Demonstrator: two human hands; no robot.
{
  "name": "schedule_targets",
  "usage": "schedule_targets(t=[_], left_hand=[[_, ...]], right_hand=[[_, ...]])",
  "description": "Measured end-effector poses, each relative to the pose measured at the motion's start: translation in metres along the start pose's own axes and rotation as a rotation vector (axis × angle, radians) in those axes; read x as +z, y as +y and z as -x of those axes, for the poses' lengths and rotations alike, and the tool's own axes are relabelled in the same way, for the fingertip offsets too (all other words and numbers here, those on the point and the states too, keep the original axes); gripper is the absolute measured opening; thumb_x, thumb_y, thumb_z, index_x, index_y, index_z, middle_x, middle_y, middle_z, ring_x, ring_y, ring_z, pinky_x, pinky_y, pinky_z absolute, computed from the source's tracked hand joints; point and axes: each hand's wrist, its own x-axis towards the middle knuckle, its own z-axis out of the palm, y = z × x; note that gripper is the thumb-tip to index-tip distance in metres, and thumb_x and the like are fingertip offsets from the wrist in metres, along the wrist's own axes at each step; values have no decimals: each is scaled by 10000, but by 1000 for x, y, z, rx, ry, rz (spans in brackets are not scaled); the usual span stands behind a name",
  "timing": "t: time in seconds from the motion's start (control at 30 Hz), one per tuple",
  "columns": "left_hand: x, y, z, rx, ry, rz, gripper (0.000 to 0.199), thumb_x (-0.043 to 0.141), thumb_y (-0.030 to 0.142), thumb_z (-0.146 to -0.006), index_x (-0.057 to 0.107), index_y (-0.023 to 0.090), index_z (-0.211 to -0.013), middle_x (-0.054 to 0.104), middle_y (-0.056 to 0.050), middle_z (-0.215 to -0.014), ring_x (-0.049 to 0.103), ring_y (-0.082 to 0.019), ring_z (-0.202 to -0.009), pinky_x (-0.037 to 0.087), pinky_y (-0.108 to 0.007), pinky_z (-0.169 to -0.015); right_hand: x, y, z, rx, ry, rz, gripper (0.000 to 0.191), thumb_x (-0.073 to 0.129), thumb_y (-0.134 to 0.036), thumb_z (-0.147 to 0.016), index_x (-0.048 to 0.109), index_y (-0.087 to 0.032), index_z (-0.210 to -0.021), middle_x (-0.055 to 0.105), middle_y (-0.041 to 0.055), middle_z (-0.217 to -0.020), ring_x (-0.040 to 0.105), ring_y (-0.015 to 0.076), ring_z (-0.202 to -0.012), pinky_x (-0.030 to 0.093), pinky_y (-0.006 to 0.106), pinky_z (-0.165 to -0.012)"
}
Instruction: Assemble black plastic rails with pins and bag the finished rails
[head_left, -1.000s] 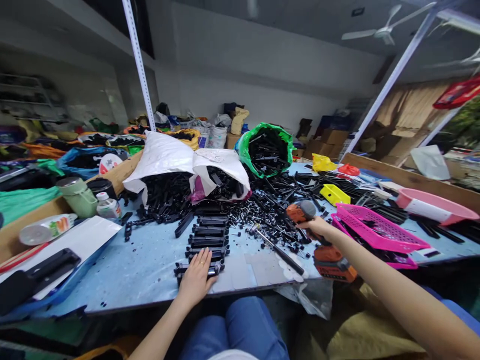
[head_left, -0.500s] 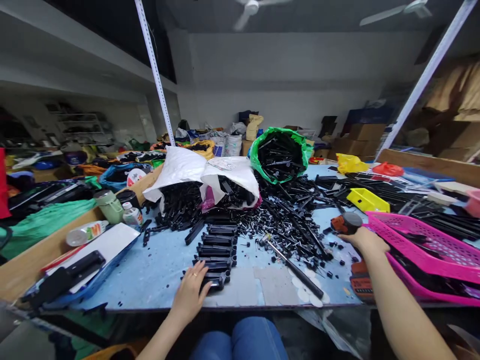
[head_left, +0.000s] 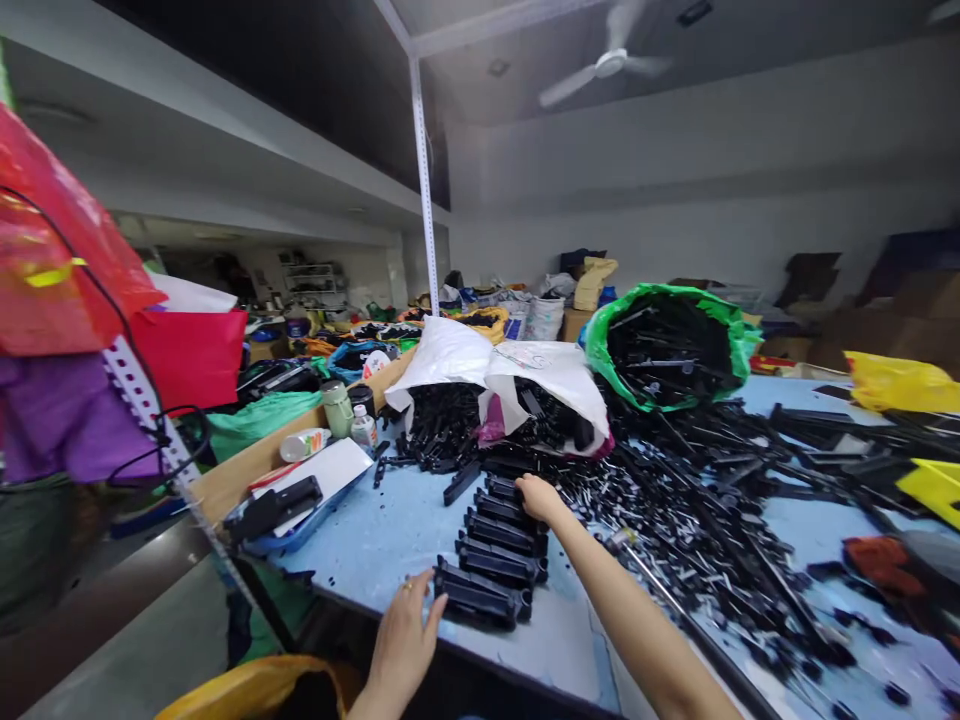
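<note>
A row of long black plastic parts (head_left: 499, 545) lies side by side on the blue table. At the row's near left end is my left hand (head_left: 405, 635), thumb and fingers apart, fingertips against the end of the closest part. My right hand (head_left: 537, 498) reaches across to the far right end of the row, its fingers curled on the end of a black plastic part there. A hammer (head_left: 660, 580) lies right of my right forearm, its handle toward me. Farther right rests an orange and black power tool (head_left: 885, 568), partly blurred.
Loose screws and small black pieces (head_left: 697, 540) are heaped to the right. White sacks (head_left: 450, 352) and a green bag (head_left: 600, 350) spill black parts at the back. A tray (head_left: 337, 500) with papers, bottles (head_left: 364, 428) and a wooden edge board (head_left: 247, 460) stand left.
My right hand has left the power tool and moved left to the far end of the row. The view has turned left. My left hand stays by the row's near end.
</note>
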Motion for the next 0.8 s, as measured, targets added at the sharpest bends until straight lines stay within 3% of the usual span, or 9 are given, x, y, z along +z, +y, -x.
schedule_targets(t=[0.07, 0.2, 0.3, 0.37, 0.43, 0.5, 0.6, 0.8], left_hand=[[5, -1, 15, -95, -53, 142, 331, 439, 472, -775, 580, 209, -919, 616, -64, -786, 594, -222, -728, 462, -334, -712], [25, -6, 44, -328, -323, 515, 401, 506, 595, -705, 544, 195, -702, 575, -23, -622, 559, -165, -543, 437, -268, -536], [38, 0, 57, -663, -434, 779, 477, 550, 638, -652, 526, 190, -814, 567, -17, -677, 555, -138, -494, 426, -249, -466], [39, 11, 60, -898, -409, 961, 530, 581, 624, -644, 503, 200, -953, 579, -57, -847, 603, -153, -592, 471, -275, -521], [36, 23, 60, -1014, -355, 1157, 540, 590, 593, -665, 484, 193, -1011, 566, -112, -1005, 631, -188, -744, 504, -321, -632], [31, 34, 61, -999, -256, 1352, 491, 586, 545, -700, 493, 174, -1008, 569, -139, -1069, 619, -218, -885, 497, -354, -743], [28, 41, 66, -954, -95, 1532, 431, 605, 475, -701, 531, 162, -988, 634, -119, -998, 601, -244, -957, 474, -389, -824], [22, 39, 81, -928, 48, 1513, 445, 546, 480, -715, 528, 207, -1066, 650, -65, -1021, 597, -245, -975, 451, -442, -867]], right_hand=[[-2, 6, -12, -19, -76, -29, 284, 548, -3, -626, 634, -126, -867, 620, 106, -930, 553, 222, -908, 384, 282, -778], [-16, 17, -22, -48, -248, -143, 423, 680, -121, -571, 616, -154, -988, 631, 56, -933, 572, 196, -873, 418, 257, -752], [-18, 15, -23, -16, -383, -253, 648, 747, -306, -540, 543, -177, -1141, 616, 55, -1025, 577, 193, -904, 447, 259, -757], [-12, 9, -17, 9, -460, -316, 654, 734, -399, -553, 548, -182, -1140, 614, 58, -1050, 576, 197, -937, 452, 266, -783], [-2, -2, -7, 16, -532, -364, 603, 707, -449, -580, 574, -176, -1102, 630, 55, -1026, 587, 200, -929, 461, 272, -787], [9, -17, 8, 5, -594, -399, 587, 679, -477, -611, 570, -176, -1103, 638, 46, -1018, 596, 196, -917, 469, 273, -783], [23, -41, 34, -36, -636, -462, 651, 696, -480, -595, 527, -200, -1158, 613, 36, -1088, 572, 203, -981, 449, 285, -842], [36, -71, 69, -33, -639, -645, 866, 737, -476, -533, 408, -153, -1265, 541, 86, -1197, 503, 240, -1084, 372, 349, -956]])
